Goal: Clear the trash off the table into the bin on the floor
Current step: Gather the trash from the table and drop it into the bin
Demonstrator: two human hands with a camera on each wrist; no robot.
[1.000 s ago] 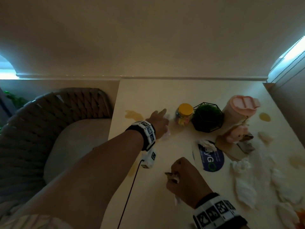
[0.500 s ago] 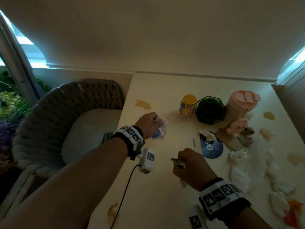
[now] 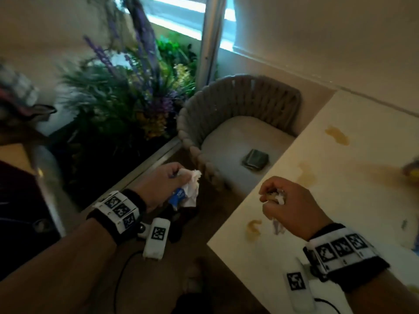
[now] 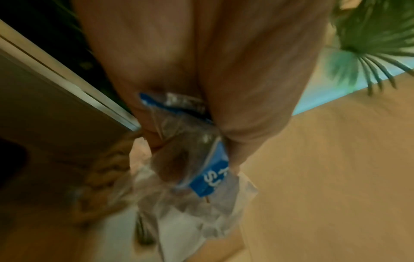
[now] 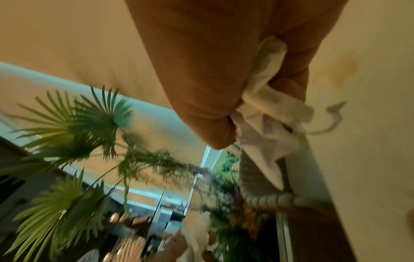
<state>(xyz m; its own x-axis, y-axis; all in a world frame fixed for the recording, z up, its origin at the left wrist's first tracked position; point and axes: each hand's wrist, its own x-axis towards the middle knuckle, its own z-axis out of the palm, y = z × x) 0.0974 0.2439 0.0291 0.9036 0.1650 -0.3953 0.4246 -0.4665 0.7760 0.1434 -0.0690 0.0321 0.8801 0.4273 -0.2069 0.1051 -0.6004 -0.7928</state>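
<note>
Over the floor, left hand (image 3: 158,184) grips crumpled tissue (image 3: 191,189).

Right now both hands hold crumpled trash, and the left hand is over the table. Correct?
Not quite. The left hand holds its tissue and blue wrapper off the table's edge, over the floor; only the right hand is over the table. The head view shows it.

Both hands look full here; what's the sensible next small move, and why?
Probably carry both handfuls toward the bin, which isn't visible: the left hand grips tissue and a blue wrapper off the table edge, the right hand crumpled tissue.
</note>
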